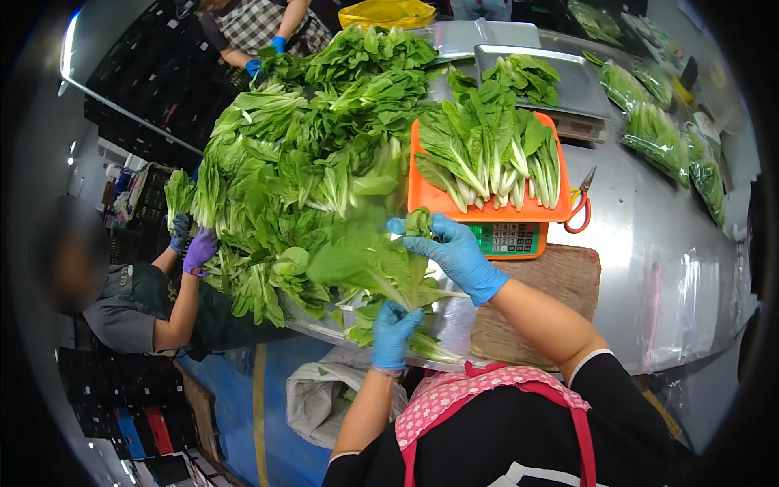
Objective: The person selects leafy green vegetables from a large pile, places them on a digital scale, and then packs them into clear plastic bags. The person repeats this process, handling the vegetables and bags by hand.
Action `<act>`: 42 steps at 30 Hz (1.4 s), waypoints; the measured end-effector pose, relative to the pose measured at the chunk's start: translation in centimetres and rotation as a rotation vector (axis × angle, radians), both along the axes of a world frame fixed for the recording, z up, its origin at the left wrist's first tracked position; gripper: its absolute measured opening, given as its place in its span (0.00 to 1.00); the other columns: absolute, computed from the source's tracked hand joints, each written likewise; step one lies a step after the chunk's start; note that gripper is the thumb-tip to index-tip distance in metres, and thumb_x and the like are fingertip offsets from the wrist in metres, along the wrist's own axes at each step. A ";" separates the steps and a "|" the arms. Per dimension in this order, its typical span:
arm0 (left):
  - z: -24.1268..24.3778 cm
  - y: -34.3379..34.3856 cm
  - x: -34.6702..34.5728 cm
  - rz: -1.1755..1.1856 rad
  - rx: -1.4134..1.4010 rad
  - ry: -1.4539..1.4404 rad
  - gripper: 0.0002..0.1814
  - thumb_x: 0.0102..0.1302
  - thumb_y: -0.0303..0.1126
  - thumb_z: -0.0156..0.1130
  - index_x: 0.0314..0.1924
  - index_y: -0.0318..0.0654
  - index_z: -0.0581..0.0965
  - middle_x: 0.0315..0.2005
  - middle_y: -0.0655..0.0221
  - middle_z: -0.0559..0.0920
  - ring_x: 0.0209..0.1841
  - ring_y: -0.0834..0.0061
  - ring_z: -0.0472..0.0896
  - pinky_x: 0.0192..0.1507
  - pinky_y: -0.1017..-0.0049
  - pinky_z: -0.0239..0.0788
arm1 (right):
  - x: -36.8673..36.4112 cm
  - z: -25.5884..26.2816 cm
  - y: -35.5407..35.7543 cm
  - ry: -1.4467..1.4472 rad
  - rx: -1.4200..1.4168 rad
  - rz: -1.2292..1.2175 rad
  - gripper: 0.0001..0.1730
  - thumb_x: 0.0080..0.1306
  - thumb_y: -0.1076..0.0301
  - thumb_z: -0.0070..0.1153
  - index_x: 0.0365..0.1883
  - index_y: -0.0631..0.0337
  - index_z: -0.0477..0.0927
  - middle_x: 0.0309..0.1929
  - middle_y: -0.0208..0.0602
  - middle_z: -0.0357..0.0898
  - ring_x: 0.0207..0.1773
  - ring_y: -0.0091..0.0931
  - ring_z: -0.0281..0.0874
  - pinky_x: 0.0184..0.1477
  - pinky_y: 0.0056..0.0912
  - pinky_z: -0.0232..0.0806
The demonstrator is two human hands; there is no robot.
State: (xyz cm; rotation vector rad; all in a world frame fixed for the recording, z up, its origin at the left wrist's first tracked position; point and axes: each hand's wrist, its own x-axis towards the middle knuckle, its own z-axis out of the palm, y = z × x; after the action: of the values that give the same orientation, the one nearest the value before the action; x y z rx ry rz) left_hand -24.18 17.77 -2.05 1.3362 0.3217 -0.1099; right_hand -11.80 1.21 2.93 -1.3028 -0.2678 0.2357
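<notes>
My left hand [394, 336], in a blue glove, grips the pale stem end of a leafy green [389, 271] whose leaves fan up and left, partly blurred. Above it, my right hand [459, 252], also blue-gloved, pinches a curled green leaf [418, 223] between thumb and fingers. A large heap of leafy greens [316, 146] lies beyond, up the left of the metal table. Right of the heap, an orange tray [475, 210] holds several bunches with white stems, and stands on a digital scale [514, 240] with a keypad. Red-and-yellow scissors [581, 204] lie against the tray's right side.
A brown board [535, 304] lies beside my right forearm; plastic bags [678, 310] are further right. Bagged greens [657, 137] line the far right. A second scale [548, 79] stands behind. Two co-workers, one left [146, 304], one beyond [268, 30], handle greens. An open white sack [316, 399] is below.
</notes>
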 end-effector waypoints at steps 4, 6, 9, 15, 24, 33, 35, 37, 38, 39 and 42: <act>1.4 -0.2 0.6 0.047 -0.567 0.057 0.10 0.67 0.30 0.62 0.46 0.38 0.75 0.35 0.68 0.81 0.36 0.76 0.78 0.30 0.81 0.68 | -1.9 1.9 -1.5 -0.393 -0.055 -0.208 0.15 0.65 0.65 0.61 0.50 0.56 0.82 0.48 0.35 0.79 0.51 0.26 0.75 0.55 0.29 0.65; 0.3 0.5 0.4 0.099 -0.831 0.065 0.12 0.69 0.34 0.60 0.49 0.38 0.74 0.41 0.67 0.81 0.42 0.74 0.78 0.33 0.78 0.70 | -4.9 0.6 -3.0 -0.045 0.126 0.037 0.17 0.65 0.66 0.60 0.53 0.57 0.80 0.49 0.37 0.79 0.51 0.29 0.76 0.55 0.30 0.66; 1.0 1.0 1.5 0.143 -0.864 0.030 0.10 0.71 0.34 0.57 0.47 0.39 0.75 0.42 0.66 0.81 0.41 0.74 0.78 0.35 0.76 0.70 | -9.6 0.1 -4.1 -0.189 0.065 0.386 0.18 0.66 0.68 0.58 0.54 0.61 0.78 0.48 0.40 0.80 0.49 0.34 0.78 0.54 0.31 0.68; 4.9 1.6 5.9 0.170 -0.555 -0.043 0.06 0.70 0.35 0.59 0.41 0.43 0.76 0.36 0.72 0.82 0.35 0.80 0.78 0.30 0.81 0.68 | -12.7 -4.2 -4.0 -0.504 -0.631 0.664 0.31 0.65 0.67 0.57 0.67 0.58 0.64 0.64 0.50 0.66 0.63 0.41 0.68 0.54 0.41 0.71; 11.1 -10.1 16.5 -0.101 -0.228 -0.100 0.12 0.68 0.41 0.62 0.43 0.43 0.76 0.36 0.68 0.84 0.28 0.83 0.77 0.21 0.86 0.59 | -12.8 -4.2 -5.4 -0.448 -0.771 0.613 0.33 0.65 0.56 0.56 0.65 0.60 0.65 0.53 0.51 0.74 0.50 0.48 0.75 0.49 0.47 0.71; 8.6 -10.5 19.1 -0.336 0.319 0.016 0.19 0.65 0.47 0.64 0.34 0.35 0.79 0.24 0.64 0.84 0.17 0.79 0.77 0.17 0.83 0.63 | -14.6 -6.3 -8.4 -0.341 -0.759 0.491 0.27 0.67 0.52 0.53 0.62 0.51 0.72 0.49 0.47 0.79 0.51 0.44 0.77 0.48 0.45 0.71; 9.2 -9.1 18.5 -0.347 0.350 -0.027 0.19 0.66 0.49 0.63 0.36 0.38 0.79 0.25 0.64 0.84 0.18 0.81 0.78 0.17 0.83 0.62 | -14.6 -4.2 -10.5 -0.404 -0.756 0.398 0.25 0.68 0.52 0.52 0.62 0.49 0.73 0.50 0.45 0.79 0.51 0.43 0.77 0.51 0.43 0.70; 9.9 -6.0 18.3 -0.330 0.449 -0.004 0.18 0.67 0.49 0.61 0.39 0.40 0.78 0.26 0.67 0.83 0.19 0.82 0.78 0.16 0.83 0.61 | -13.7 -2.8 -13.4 -0.356 -0.647 0.303 0.22 0.69 0.53 0.52 0.59 0.50 0.77 0.51 0.43 0.79 0.51 0.40 0.77 0.56 0.41 0.68; 9.7 -3.9 18.6 -0.339 0.387 0.042 0.18 0.67 0.50 0.60 0.40 0.41 0.78 0.28 0.68 0.84 0.22 0.82 0.79 0.18 0.83 0.61 | -13.0 -2.0 -15.1 -0.237 -0.557 0.152 0.21 0.70 0.55 0.53 0.58 0.53 0.77 0.52 0.41 0.80 0.52 0.36 0.78 0.58 0.39 0.67; 9.6 -1.5 18.8 -0.339 0.328 0.084 0.18 0.68 0.50 0.60 0.41 0.41 0.78 0.29 0.70 0.84 0.24 0.82 0.80 0.19 0.83 0.62 | -12.1 0.0 -16.5 -0.011 -0.407 -0.024 0.19 0.70 0.58 0.53 0.56 0.55 0.79 0.51 0.37 0.81 0.54 0.31 0.78 0.57 0.35 0.68; 9.2 2.0 18.7 -0.396 0.109 0.146 0.22 0.69 0.48 0.59 0.48 0.35 0.76 0.41 0.65 0.84 0.41 0.75 0.83 0.39 0.76 0.76 | -7.8 3.3 -21.4 0.190 -0.165 -0.488 0.18 0.69 0.65 0.54 0.56 0.60 0.78 0.51 0.33 0.82 0.55 0.23 0.77 0.55 0.27 0.69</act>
State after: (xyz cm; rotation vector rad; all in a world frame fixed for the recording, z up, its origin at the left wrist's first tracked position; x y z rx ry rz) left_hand -5.46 19.73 7.17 1.4911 0.1838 -0.5296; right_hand -19.62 -20.22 6.22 -1.4558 0.2372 -0.0363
